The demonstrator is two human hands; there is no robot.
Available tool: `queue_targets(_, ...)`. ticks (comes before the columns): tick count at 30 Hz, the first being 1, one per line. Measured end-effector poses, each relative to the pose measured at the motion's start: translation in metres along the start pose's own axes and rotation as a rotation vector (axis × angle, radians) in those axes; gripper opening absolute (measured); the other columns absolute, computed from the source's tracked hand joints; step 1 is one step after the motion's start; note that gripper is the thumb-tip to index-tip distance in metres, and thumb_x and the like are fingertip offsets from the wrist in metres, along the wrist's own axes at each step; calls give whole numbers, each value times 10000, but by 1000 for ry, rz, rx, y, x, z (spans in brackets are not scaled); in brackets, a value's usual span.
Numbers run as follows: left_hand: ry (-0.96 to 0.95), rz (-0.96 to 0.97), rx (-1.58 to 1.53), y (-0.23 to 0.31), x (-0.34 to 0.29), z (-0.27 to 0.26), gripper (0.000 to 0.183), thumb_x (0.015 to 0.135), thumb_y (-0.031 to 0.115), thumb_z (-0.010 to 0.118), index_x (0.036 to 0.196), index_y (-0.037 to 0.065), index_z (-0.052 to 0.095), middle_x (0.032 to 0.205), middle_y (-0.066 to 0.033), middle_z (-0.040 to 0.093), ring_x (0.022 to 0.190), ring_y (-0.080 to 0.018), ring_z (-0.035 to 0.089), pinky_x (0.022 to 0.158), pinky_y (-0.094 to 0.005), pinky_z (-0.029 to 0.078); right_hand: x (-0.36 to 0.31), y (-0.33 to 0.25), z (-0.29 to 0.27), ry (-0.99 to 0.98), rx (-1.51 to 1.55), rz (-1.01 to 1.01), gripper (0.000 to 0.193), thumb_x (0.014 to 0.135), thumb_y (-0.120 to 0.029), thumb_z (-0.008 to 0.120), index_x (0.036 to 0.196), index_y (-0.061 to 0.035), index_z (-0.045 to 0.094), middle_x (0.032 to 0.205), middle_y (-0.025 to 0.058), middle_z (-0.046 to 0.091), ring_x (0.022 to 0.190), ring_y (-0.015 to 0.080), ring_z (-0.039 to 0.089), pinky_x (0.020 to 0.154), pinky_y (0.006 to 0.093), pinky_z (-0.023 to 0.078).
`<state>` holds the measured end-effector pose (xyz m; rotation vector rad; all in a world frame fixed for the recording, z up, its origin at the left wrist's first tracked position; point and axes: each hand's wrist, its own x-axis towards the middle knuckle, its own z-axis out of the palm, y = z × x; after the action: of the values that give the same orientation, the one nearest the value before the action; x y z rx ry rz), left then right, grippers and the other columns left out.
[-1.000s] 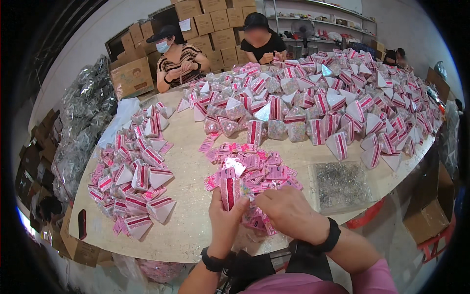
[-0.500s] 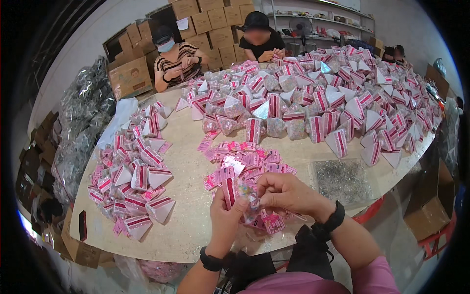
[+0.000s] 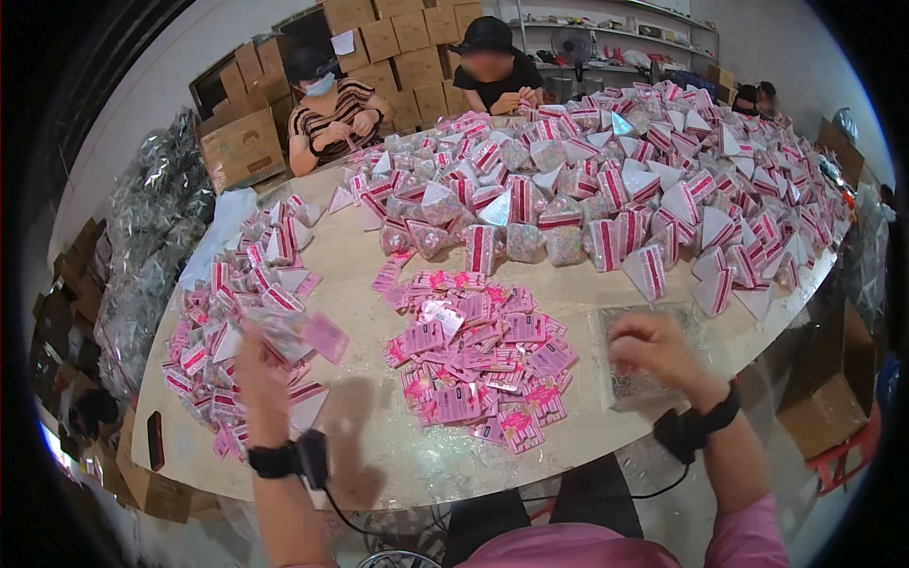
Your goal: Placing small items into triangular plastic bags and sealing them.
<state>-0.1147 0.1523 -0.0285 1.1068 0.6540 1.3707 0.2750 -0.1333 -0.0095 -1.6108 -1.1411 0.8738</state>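
My left hand, smeared by motion, is over the left pile of wedge-shaped cake-slice packets. At its fingers is a clear-wrapped cake-slice packet with a pink card tag sticking out to the right. My right hand is curled over a shallow clear tray of small thin fasteners. Its fingertips are bent down together, and whatever they hold is too small to make out. Between my hands a heap of pink cards lies on the table.
A large mound of cake-slice packets covers the table's far side. Two people work across it. A dark phone-like object lies at the left edge. Silvery plastic bags are stacked left; an open carton stands right.
My left hand has carried the cake-slice packet from above the card heap to the left pile. My right hand has left the packet and moved right, over the fastener tray.
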Motion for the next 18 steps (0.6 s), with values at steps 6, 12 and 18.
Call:
queue_targets(6, -77, 495, 1041, -3, -16, 7, 578, 769, 177, 682, 1250, -48, 455, 1218, -185, 529, 1118, -259, 517, 905, -351, 425, -15, 57, -56, 148, -843, -135, 219, 689, -109, 592, 881, -6, 606, 780, 164, 590, 785, 336, 580, 701, 386, 467)
queue_targets(12, -738, 370, 1215, -64, -91, 80, 476, 719, 197, 709, 1140, 40, 551, 1039, -148, 575, 972, -276, 552, 830, -365, 448, -15, 66, -35, 133, -1022, -90, 131, 721, -96, 597, 823, -14, 586, 795, 194, 579, 844, 367, 580, 720, 446, 452)
queue_targets(18, -826, 424, 1190, -85, -91, 90, 472, 658, 205, 753, 1031, 26, 527, 880, -134, 537, 818, -296, 531, 734, -384, 436, -7, 92, -46, 106, -963, -150, 105, 733, -85, 590, 807, -11, 593, 804, 180, 591, 795, 374, 578, 696, 442, 450)
